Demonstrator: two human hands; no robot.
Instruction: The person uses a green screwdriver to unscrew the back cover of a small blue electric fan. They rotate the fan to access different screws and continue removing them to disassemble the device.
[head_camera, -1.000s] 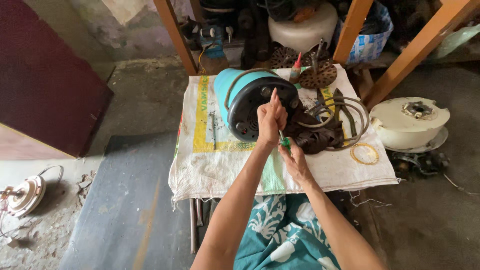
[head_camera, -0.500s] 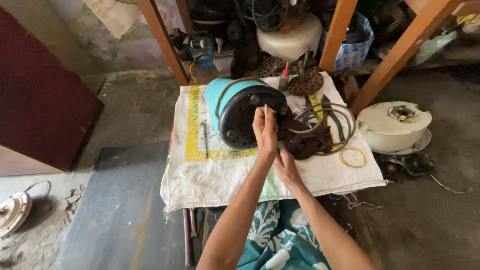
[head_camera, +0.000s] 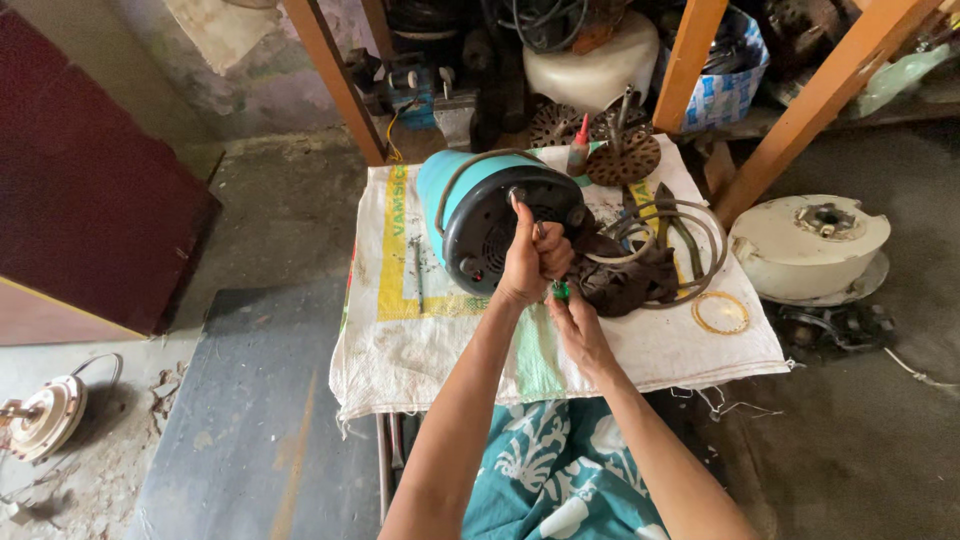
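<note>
Two hands meet over a low table covered with a white woven sack (head_camera: 430, 340), and the work sits just beyond them. Far left on the floor lies a small round motor part (head_camera: 45, 415), well apart from everything else. On the sack, a thin metal rod (head_camera: 418, 275) lies beside the teal motor housing (head_camera: 450, 195), which rests on its side with its long axis running away from the person and its dark end cap (head_camera: 495, 240) turned toward them. The left hand (head_camera: 530, 262) is the nearer one to that cap: it is closed into a fist right against the cap's face, thumb raised, gripping the upper part of a screwdriver whose green handle (head_camera: 560, 290) shows just below the fist. I cannot tell where the tool's tip sits, since the fist hides it. The right hand (head_camera: 580, 335) is just below, fingers loosely curled, touching the bottom of the green handle. Further right lie a heap of dark parts and cable loops (head_camera: 650, 270), a perforated metal disc (head_camera: 622, 158), a brass-coloured ring (head_camera: 720, 312), and, on the floor, a cream round fan casing (head_camera: 805, 245).
</note>
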